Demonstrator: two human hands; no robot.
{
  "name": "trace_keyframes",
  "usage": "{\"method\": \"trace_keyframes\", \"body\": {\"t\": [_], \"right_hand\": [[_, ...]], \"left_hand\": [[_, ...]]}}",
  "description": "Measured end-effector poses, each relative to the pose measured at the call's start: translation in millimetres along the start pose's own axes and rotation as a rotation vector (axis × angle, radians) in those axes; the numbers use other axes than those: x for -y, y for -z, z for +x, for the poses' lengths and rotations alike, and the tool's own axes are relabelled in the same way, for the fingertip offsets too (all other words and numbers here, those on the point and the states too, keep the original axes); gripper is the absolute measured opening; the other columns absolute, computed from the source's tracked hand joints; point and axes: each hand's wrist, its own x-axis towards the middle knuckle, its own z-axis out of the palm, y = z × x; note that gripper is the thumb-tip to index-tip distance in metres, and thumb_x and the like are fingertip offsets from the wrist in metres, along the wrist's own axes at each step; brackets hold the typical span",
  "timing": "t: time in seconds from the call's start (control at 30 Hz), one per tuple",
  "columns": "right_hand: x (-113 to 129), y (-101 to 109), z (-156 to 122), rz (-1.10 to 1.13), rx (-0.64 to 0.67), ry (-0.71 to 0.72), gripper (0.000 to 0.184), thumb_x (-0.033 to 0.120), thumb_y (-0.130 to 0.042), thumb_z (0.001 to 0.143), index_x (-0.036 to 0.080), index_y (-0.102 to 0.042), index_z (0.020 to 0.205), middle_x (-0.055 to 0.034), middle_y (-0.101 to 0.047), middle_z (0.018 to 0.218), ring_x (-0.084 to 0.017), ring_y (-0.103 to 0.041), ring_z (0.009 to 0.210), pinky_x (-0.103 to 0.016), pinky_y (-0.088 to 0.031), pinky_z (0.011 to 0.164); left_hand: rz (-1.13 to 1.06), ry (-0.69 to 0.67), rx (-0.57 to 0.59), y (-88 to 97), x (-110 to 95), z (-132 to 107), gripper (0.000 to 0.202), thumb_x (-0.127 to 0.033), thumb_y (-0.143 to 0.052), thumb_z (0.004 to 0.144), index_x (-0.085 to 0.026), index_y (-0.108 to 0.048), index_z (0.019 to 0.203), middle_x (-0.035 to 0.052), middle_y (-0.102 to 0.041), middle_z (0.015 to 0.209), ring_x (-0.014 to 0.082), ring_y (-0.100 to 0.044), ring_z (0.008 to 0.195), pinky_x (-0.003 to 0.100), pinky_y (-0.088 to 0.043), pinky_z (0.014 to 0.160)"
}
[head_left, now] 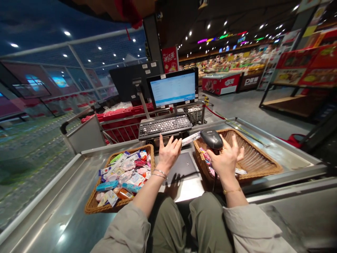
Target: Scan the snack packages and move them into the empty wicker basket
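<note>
My right hand (pixel 225 156) is wrapped around the handle of a black barcode scanner (pixel 211 139), some of its fingers raised. The scanner's head points left, over the near rim of the right wicker basket (pixel 256 151). My left hand (pixel 170 153) pinches a slim, pale packet (pixel 191 139) by one end, and its other end lies just in front of the scanner. A few small packets (pixel 206 160) show at the left end of the right basket, partly hidden by my right hand. Left of my left hand, another wicker basket (pixel 91 203) is heaped with small colourful packaged goods (pixel 129 170).
Ahead stand a keyboard (pixel 165 125) and a lit monitor (pixel 172 88). The metal counter (pixel 65 218) runs beneath both baskets. A flat grey panel (pixel 183 168) lies between them. Shopping carts (pixel 121 130) stand behind the counter.
</note>
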Motion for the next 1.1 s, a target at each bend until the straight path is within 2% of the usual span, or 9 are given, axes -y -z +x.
{"method": "trace_keyframes", "body": {"t": [0.1, 0.3, 0.47, 0.87, 0.97, 1.1], "right_hand": [[-7.9, 4.7, 3.9, -0.003, -0.031, -0.035, 0.053, 0.047, -0.062, 0.081, 0.019, -0.065, 0.125, -0.0164, -0.066, 0.130, -0.038, -0.034, 0.147, -0.072, -0.009, 0.117], [-27.7, 16.1, 12.0, -0.034, -0.091, -0.061, 0.045, 0.044, -0.065, 0.079, 0.019, -0.070, 0.116, -0.0159, -0.069, 0.127, -0.039, -0.036, 0.146, -0.070, -0.009, 0.117], [-44.3, 23.4, 16.3, -0.049, -0.133, -0.135, 0.053, 0.048, -0.067, 0.076, 0.017, -0.069, 0.119, -0.0188, -0.068, 0.130, -0.039, -0.037, 0.146, -0.069, -0.012, 0.116], [-64.1, 31.7, 22.4, -0.055, -0.129, -0.236, 0.054, 0.047, -0.065, 0.077, 0.018, -0.068, 0.122, -0.0173, -0.068, 0.130, -0.038, -0.034, 0.147, -0.070, -0.010, 0.116], [-68.4, 32.6, 21.5, -0.069, -0.131, -0.235, 0.053, 0.046, -0.066, 0.077, 0.018, -0.068, 0.122, -0.0164, -0.068, 0.128, -0.038, -0.033, 0.147, -0.068, -0.008, 0.118], [-70.2, 36.6, 20.3, -0.110, -0.120, -0.240, 0.051, 0.045, -0.065, 0.078, 0.018, -0.068, 0.121, -0.0162, -0.067, 0.130, -0.036, -0.033, 0.147, -0.068, -0.006, 0.119]], "left_hand": [[-0.025, -0.025, 0.007, -4.7, -10.6, 6.6, 0.035, -0.020, -0.050, 0.100, -0.021, -0.063, 0.133, 0.0088, -0.076, 0.121, 0.0304, -0.064, 0.126, 0.072, 0.001, 0.124], [-0.068, -0.099, 0.035, -17.6, -28.8, 14.8, 0.034, -0.020, -0.052, 0.100, -0.023, -0.064, 0.132, 0.0087, -0.075, 0.123, 0.0303, -0.064, 0.127, 0.073, -0.004, 0.124], [-0.093, -0.142, 0.042, -29.4, -41.6, 18.9, 0.031, -0.018, -0.052, 0.100, -0.021, -0.066, 0.127, 0.0080, -0.077, 0.119, 0.0301, -0.064, 0.126, 0.073, -0.003, 0.123], [-0.134, -0.320, 0.136, -49.2, -60.0, 32.1, 0.030, -0.016, -0.050, 0.101, -0.022, -0.065, 0.126, 0.0066, -0.075, 0.124, 0.0281, -0.060, 0.132, 0.073, 0.000, 0.123], [-0.123, -0.379, 0.172, -55.7, -67.8, 37.5, 0.035, -0.015, -0.048, 0.102, -0.023, -0.061, 0.133, 0.0067, -0.068, 0.136, 0.0289, -0.051, 0.140, 0.074, -0.003, 0.123], [-0.061, -0.341, 0.250, -62.2, -78.7, 40.2, 0.045, -0.015, -0.042, 0.103, -0.023, -0.050, 0.146, 0.0069, -0.051, 0.154, 0.0303, -0.034, 0.150, 0.074, -0.005, 0.123]]}}
